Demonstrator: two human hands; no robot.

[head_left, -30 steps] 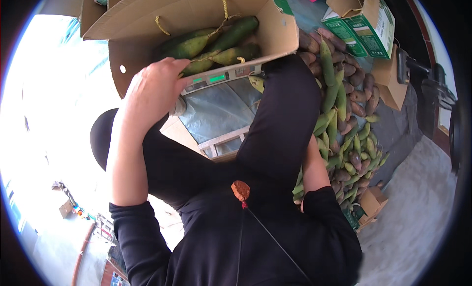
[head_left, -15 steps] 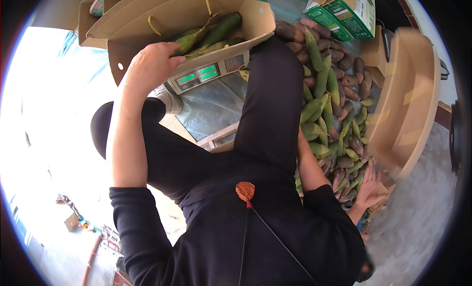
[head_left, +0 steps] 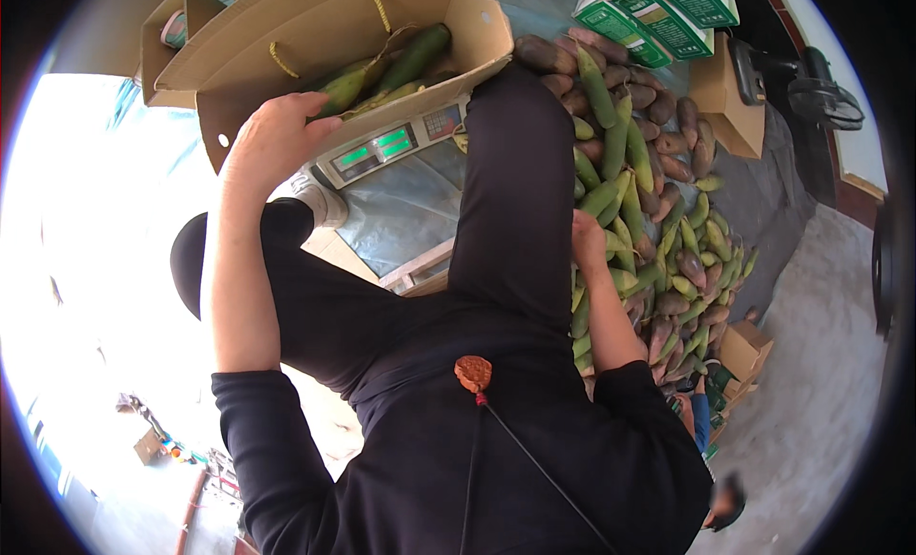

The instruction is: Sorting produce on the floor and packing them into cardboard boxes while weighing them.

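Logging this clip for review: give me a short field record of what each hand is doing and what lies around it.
left hand: left hand grips the rim of the cardboard box
box contents: long green pods
under box: weighing scale with a lit green display
right hand: right hand reaches into the pile of green and brown pods; fingers hidden
nearby: green cartons

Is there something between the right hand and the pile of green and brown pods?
Nothing visible does. The right hand is already down at the pile of pods, beside the dark trouser leg; its fingers are hidden behind that leg.
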